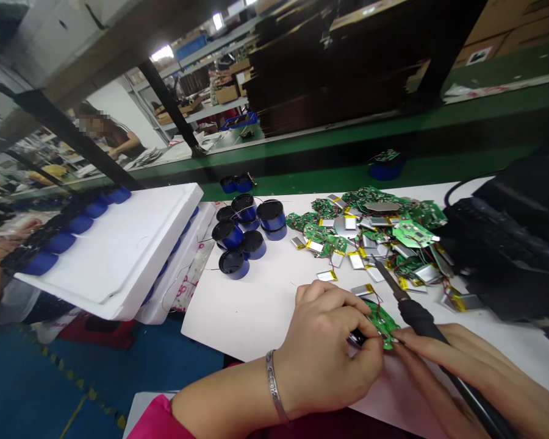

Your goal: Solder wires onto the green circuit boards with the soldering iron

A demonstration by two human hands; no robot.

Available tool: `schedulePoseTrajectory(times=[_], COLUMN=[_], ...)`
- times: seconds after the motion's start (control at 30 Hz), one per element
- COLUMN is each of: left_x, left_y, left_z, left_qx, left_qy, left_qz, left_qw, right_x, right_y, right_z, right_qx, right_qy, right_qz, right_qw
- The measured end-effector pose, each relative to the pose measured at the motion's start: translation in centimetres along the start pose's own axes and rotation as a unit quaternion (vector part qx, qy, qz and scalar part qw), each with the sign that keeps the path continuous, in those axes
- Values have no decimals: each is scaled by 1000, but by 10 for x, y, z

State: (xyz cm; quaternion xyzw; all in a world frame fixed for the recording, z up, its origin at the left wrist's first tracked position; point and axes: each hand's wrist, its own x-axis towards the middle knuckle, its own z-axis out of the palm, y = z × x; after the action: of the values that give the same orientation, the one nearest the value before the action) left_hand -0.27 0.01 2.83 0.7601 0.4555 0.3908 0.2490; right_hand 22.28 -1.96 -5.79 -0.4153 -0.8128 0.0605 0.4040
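Note:
My left hand point(333, 347) pinches a small round green circuit board point(382, 323) against the white work surface point(251, 305), near the front edge. My right hand point(466, 372) grips a black-handled soldering iron point(416, 314) like a pen. Its metal tip points up and away, just above the board. A silver bracelet sits on my left wrist. Behind the board lies a pile of green circuit boards and small silver batteries point(375, 235).
Several blue-and-black cylindrical speakers point(244, 235) stand left of the pile. White foam trays point(119, 250) holding more blue speakers sit at left. A black machine point(507, 244) fills the right. A green conveyor belt point(348, 164) runs behind; another person sits far left.

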Motion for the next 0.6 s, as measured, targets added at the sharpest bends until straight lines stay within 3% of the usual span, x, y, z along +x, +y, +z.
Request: schedulePoseTrajectory(times=[0.13, 0.23, 0.33, 0.6], left_x=[-2, -5, -5, -2], left_y=[4, 4, 3, 8], left_z=[-10, -9, -5, -15], left_qx=[-1, 11, 18, 16], left_qy=[-31, -22, -13, -62], left_qz=[-53, -83, -105, -124], left_qw=[998, 996, 994, 990], right_x=[-31, -47, -51, -50], right_y=[11, 16, 16, 17], right_z=[11, 20, 25, 27], right_qx=[-20, -26, -32, -40], right_qy=[23, 34, 39, 40], right_qz=[41, 52, 56, 56], right_qw=[999, 998, 997, 997])
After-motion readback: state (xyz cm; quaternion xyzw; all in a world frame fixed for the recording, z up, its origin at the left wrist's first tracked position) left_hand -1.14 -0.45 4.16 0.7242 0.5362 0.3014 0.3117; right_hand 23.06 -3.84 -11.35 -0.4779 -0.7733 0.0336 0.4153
